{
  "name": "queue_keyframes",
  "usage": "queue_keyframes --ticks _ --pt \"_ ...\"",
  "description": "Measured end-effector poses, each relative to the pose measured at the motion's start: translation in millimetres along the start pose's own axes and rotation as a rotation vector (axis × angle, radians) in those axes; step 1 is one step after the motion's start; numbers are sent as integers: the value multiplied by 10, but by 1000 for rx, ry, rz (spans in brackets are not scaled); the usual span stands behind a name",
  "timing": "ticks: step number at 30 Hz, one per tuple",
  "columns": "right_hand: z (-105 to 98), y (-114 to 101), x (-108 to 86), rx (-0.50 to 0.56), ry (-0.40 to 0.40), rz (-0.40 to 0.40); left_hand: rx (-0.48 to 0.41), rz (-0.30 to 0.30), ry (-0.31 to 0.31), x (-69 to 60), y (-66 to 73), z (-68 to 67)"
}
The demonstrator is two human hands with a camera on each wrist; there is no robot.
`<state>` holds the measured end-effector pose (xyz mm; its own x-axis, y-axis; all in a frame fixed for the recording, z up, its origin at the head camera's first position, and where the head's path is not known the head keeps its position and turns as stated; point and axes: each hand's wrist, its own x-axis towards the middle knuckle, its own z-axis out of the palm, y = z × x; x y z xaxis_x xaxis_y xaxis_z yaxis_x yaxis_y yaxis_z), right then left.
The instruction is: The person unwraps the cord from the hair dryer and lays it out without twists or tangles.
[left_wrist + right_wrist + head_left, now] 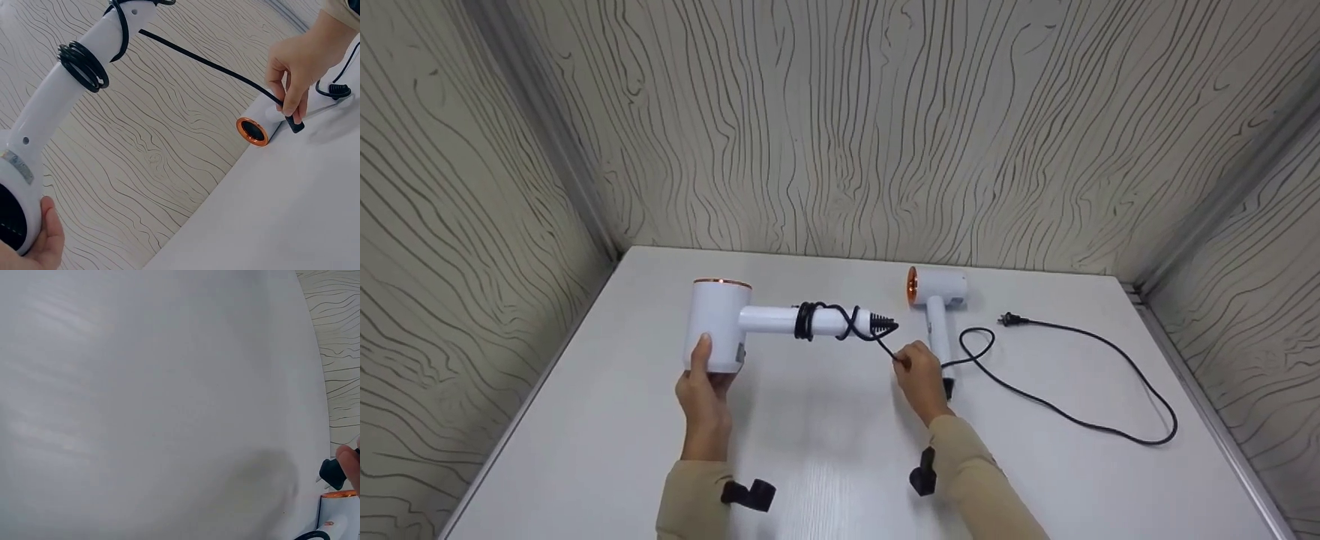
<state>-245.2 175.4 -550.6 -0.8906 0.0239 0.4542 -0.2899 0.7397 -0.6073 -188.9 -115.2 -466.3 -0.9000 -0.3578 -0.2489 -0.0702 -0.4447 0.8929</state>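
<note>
Now, left hand (705,401): fingers, I see, gripping a white hair dryer (720,321).
Right hand (922,379): pinching its black cord (804,321) beside the plug (333,473).
Table (825,457): second dryer (943,287), lying.

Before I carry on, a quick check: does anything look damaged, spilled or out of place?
Nothing looks damaged or spilled. The black cord is wrapped unevenly: bunched midway along the handle of the hair dryer in the left hand, loosely crossed nearer its end. The other dryer has its cord unwound.
</note>
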Motion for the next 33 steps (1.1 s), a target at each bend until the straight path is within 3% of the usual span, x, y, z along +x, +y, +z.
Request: queue_keyframes --ticks 8,12,18,26,33 --pt "96 -23 23 183 -105 92 82 -2 -37 -7 -57 56" --pt "135 -29 18 203 -150 90 112 -1 -42 -18 -92 71" --pt "117 -93 27 188 -145 17 108 4 -38 -31 -118 68" --pt "-29 -294 75 208 -162 -17 127 3 -23 -31 -127 68" --pt "-212 -451 169 253 -133 27 135 19 -18 -34 -155 49"
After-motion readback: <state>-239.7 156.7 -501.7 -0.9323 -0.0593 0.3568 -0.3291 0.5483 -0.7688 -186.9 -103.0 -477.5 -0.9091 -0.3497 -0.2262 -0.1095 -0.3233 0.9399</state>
